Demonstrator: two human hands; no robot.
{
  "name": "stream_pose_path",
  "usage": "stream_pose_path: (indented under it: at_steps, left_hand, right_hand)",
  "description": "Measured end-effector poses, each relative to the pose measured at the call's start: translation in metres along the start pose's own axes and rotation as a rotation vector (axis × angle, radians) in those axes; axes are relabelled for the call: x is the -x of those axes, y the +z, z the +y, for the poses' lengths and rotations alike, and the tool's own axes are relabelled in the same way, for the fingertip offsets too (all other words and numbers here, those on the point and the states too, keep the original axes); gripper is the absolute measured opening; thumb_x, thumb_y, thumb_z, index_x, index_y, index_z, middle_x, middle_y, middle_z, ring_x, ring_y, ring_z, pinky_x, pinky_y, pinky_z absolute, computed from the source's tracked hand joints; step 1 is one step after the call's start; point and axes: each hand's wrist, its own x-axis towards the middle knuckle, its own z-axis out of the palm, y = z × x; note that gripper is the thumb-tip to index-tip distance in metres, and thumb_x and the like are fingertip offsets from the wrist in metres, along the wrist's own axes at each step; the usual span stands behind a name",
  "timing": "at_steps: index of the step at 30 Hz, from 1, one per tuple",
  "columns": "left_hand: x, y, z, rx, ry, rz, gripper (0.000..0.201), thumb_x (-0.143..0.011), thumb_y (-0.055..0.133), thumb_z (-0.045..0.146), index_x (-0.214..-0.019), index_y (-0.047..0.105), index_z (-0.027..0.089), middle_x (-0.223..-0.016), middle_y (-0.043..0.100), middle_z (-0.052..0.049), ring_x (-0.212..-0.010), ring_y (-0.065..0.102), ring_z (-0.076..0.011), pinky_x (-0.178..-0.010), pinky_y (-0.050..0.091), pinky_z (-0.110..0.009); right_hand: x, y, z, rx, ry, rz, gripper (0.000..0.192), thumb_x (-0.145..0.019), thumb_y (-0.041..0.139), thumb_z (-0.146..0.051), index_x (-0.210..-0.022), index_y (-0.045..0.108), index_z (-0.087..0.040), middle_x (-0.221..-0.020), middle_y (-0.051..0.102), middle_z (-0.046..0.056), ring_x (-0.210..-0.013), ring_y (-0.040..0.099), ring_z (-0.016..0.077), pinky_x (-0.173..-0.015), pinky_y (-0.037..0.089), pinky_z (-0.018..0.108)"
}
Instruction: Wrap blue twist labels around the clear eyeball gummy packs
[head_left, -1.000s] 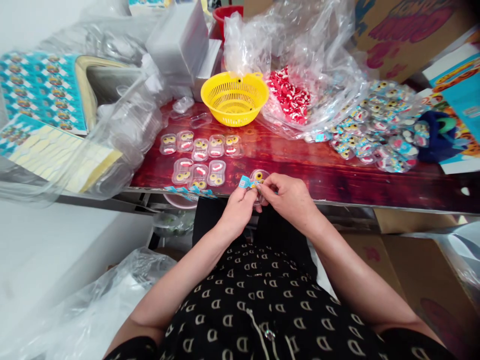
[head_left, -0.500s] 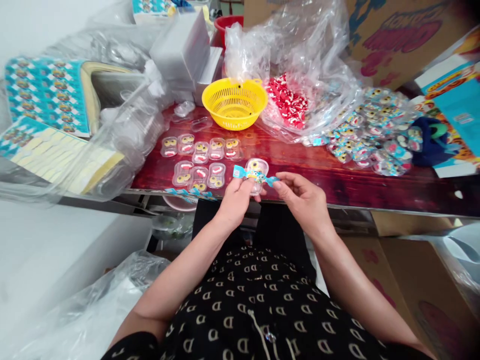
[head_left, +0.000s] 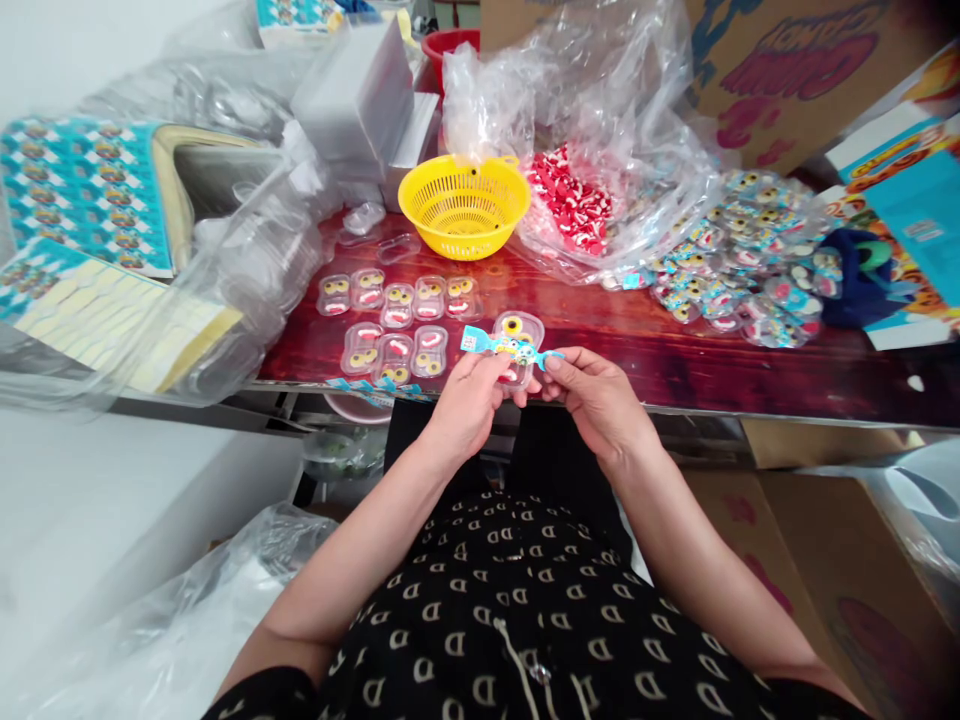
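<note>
My left hand [head_left: 469, 400] grips a small clear plastic case [head_left: 519, 343] with a yellow eye sweet and a red piece inside, at the front edge of the red wooden table [head_left: 660, 360]. A blue printed sticker strip [head_left: 507, 346] lies across the case. My right hand [head_left: 592, 392] pinches the strip's right end. Just to the left, several filled clear cases [head_left: 397, 320] without stickers lie in two rows on the table.
A yellow basket [head_left: 463, 203] stands at the back middle, beside an open plastic bag of red-and-white sweets [head_left: 574, 200]. A pile of stickered cases [head_left: 739, 265] lies at the right. Sticker sheets [head_left: 79, 195] and crumpled plastic bags [head_left: 247, 250] fill the left. Cardboard boxes [head_left: 795, 70] stand behind.
The sticker strip, bunched between my fingers a second ago, is now stretched flat across the case. My right hand has drawn its end to the right; the case is raised slightly.
</note>
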Motion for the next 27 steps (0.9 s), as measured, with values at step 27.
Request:
stream_pose_path:
  at_steps: [27]
  left_hand:
    - [0.012,-0.011,0.008,0.24,-0.178,-0.388,0.031,-0.082,0.077,0.037,-0.071,0.061,0.014,-0.066,0.066,-0.006,-0.058,0.067,-0.0177,-0.05,0.05,-0.027]
  right_hand:
    - [0.021,0.025,0.019,-0.198,-0.051,-0.185,0.032,-0.064,0.092,-0.052,-0.076,0.074,-0.028,-0.046,0.057,-0.009,-0.034,0.045,0.0079,-0.038,0.044,0.023]
